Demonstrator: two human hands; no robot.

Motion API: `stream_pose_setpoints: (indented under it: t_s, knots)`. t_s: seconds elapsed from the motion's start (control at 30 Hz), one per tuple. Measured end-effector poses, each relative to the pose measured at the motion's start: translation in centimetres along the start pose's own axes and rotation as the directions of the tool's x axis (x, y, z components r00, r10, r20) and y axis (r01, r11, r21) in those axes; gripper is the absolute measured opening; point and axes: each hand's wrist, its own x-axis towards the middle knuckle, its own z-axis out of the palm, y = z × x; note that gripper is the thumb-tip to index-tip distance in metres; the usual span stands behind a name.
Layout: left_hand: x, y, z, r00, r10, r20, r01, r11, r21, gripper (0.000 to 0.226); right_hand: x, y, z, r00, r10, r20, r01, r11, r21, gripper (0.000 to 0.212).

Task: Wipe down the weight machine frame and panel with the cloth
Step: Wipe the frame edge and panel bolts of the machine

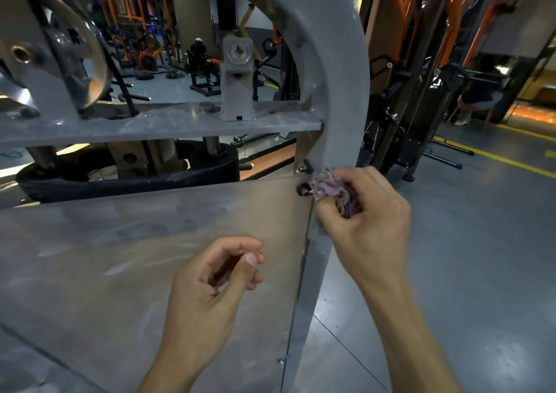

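While the right hand (365, 209) grips a bunched purple-and-white frayed cloth (334, 189) with its fingers curled round it, the cloth is pressed against the curved grey-painted metal frame (346, 91) just beside a black bolt head (302, 188) at the upper right corner of the flat, dull, scuffed metal panel (120, 257). The left hand (210, 284) hangs in front of the panel with its fingers loosely curled, thumb near the fingertips, holding nothing. Grey gym floor (466, 272) with yellow lines lies to the right.
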Motion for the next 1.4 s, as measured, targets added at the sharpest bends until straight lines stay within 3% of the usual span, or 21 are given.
stream_pose_setpoints:
  t_s: [0.13, 0.23, 0.37, 0.5, 0.7, 0.83, 0.97, 1.13, 1.27, 1.4]
  knots:
    - [-0.4, 0.0, 0.0, 1.000, -0.014, -0.011, 0.014, 1.000, -0.022, 0.007, 0.7, -2.0, 0.6, 0.985, -0.090, 0.144, 0.099, 0.994, -0.055, 0.009]
    - [-0.5, 0.1, -0.1, 1.000, -0.010, -0.004, 0.010, 1.000, -0.007, 0.016, 1.3, -1.5, -0.3, 0.972, -0.097, 0.213, 0.120, 0.988, -0.096, 0.010]
    - [-0.4, 0.4, -0.5, 1.000, 0.002, -0.029, -0.002, 1.000, 0.004, 0.018, 1.4, -1.3, -0.6, 0.992, -0.047, 0.116, 0.056, 0.995, -0.079, 0.006]
    - [-0.4, 0.5, -0.4, 1.000, 0.003, -0.029, -0.003, 1.000, -0.003, 0.016, 0.1, -2.7, 1.4, 0.977, -0.117, 0.178, 0.130, 0.990, -0.062, 0.007]
    - [-0.8, 0.6, -1.3, 0.998, -0.002, -0.063, 0.002, 1.000, -0.012, 0.015, -1.8, -2.4, 2.8, 0.999, 0.025, 0.037, -0.025, 1.000, 0.013, 0.013]
    - [-0.9, 0.4, -1.9, 0.996, -0.013, -0.089, 0.011, 1.000, -0.026, 0.017, -4.3, -2.5, 4.0, 0.997, 0.058, 0.057, -0.060, 0.997, 0.040, 0.017]
    - [-0.9, 0.4, -1.8, 0.997, 0.001, -0.083, -0.003, 1.000, -0.024, 0.016, -5.3, -0.9, 2.5, 0.984, 0.154, -0.086, -0.140, 0.978, 0.152, 0.019]
    - [-0.9, 0.5, -1.4, 0.997, 0.000, -0.080, -0.002, 1.000, -0.022, 0.014, -5.6, -2.0, 5.4, 0.982, 0.166, -0.084, -0.154, 0.979, 0.135, 0.028]
    - [-0.9, 0.6, -1.2, 0.997, -0.004, -0.076, 0.004, 1.000, -0.005, 0.016, -5.5, -2.4, 5.1, 0.995, 0.080, -0.064, -0.071, 0.987, 0.145, 0.024]
    - [-0.7, 0.3, -1.6, 0.993, 0.010, -0.119, -0.012, 1.000, -0.015, 0.012, -4.3, -1.1, 4.0, 0.972, 0.153, -0.179, -0.127, 0.980, 0.152, 0.018]
